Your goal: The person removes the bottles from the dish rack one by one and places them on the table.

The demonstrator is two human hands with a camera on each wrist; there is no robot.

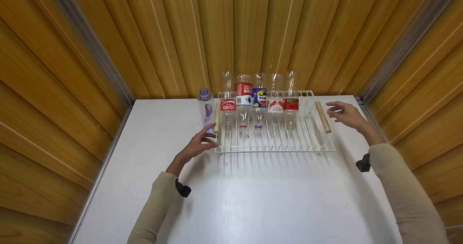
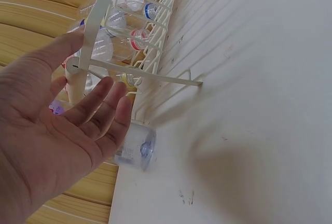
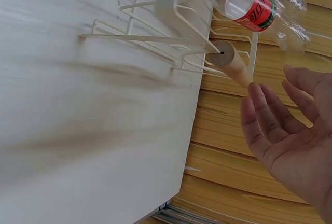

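A white wire rack [image 1: 275, 150] with wooden side handles stands at the back of the table, and several upside-down plastic bottles [image 1: 259, 97] with colored labels lean in it. At its near left corner is my left hand [image 1: 197, 144], fingers loosely bent, thumb right at the left wooden handle [image 1: 217, 117]. In the left wrist view, the fingers of this hand [image 2: 62, 125] overlap the rack's side and grip nothing. My right hand [image 1: 347, 115] hovers just outside the right wooden handle [image 1: 323, 117]. The right wrist view shows its relaxed fingertips [image 3: 254, 90] close to the handle's end.
An upright clear bottle [image 1: 206, 108] without a cap stands left of the rack. White tabletop [image 1: 246, 200] extends in front of it. Wood-patterned panels [image 1: 253, 30] close off the back and both sides, with grey metal rails [image 1: 90, 41] at the corners.
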